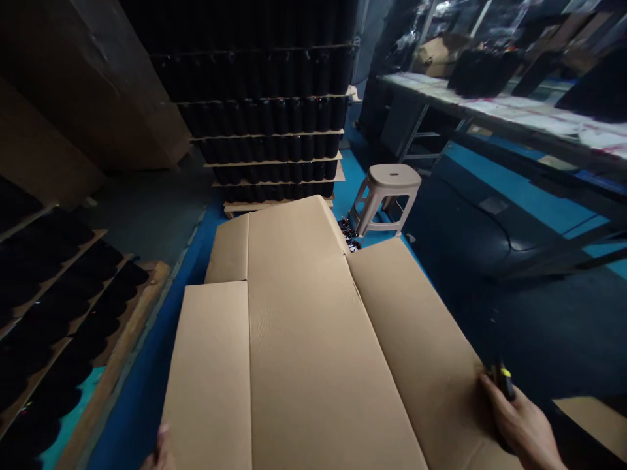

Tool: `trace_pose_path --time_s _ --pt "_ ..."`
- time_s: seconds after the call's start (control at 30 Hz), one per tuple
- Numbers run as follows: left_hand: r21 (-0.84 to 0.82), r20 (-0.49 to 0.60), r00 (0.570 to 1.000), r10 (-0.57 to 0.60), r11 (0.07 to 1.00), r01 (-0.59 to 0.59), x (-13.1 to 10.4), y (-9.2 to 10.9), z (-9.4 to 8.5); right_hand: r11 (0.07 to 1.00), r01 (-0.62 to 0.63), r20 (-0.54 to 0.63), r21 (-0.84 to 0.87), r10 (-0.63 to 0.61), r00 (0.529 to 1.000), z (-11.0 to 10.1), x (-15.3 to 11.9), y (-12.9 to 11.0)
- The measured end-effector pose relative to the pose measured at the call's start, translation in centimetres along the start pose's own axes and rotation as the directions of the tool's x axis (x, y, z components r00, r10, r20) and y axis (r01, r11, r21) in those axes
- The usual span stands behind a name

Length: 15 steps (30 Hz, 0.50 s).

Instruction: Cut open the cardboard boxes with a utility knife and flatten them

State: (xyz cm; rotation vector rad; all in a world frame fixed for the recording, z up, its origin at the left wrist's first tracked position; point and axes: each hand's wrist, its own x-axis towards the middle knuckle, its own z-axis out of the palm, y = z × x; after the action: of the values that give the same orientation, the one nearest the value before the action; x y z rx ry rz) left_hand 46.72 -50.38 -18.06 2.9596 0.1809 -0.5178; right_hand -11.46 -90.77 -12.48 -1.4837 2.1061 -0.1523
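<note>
the big flattened cardboard sheet [304,339] could slide or tip off whatever carries it, since it is held only at its near edge and much of it reaches out over the blue floor [142,398]; a pull from one side alone would likely swing it toward the plastic stool [386,196] standing just past its far right flap. the right hand [522,424] rests on the sheet's near right corner with fingers curled around a small dark tool with a yellow tip [503,380], and if that is a blade, which i cannot tell, a slip along the smooth board could bring it against the hand or score the cardboard. the left hand [157,452] shows only as a few fingertips at the bottom edge, touching the sheet's near left side; whether it is spread or pinching the edge i cannot tell. the sheet itself is plain brown, unprinted, opened out flat with long fold creases running away from the person and separate flaps cut at its far end and sides; it looks clean and uncrushed, lying in the middle of the view. rows of black cylinders on layered trays [274,124] are stacked beyond it, more trays [53,307] sit at the left, and a long tabletop [509,114] runs along the right.
</note>
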Motion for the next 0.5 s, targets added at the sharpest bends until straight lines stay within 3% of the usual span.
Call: trace_pose_path --time_s 0.17,0.27,0.5 --pt "0.044 0.045 0.993 -0.106 0.994 0.104 1.6 -0.2 -0.7 0.999 -0.043 0.139 0.008 0.041 0.989 2.7 -1.5 0.8" --pt "0.043 0.036 0.988 -0.15 0.988 0.148 1.9 -0.5 -1.3 0.998 -0.056 0.15 -0.003 0.056 0.987 4.0 -1.5 0.7" --pt "-0.028 0.022 0.99 -0.137 0.99 0.137 2.5 1.3 -1.7 0.984 -0.179 0.214 0.011 0.173 0.962 5.9 -0.3 1.1"
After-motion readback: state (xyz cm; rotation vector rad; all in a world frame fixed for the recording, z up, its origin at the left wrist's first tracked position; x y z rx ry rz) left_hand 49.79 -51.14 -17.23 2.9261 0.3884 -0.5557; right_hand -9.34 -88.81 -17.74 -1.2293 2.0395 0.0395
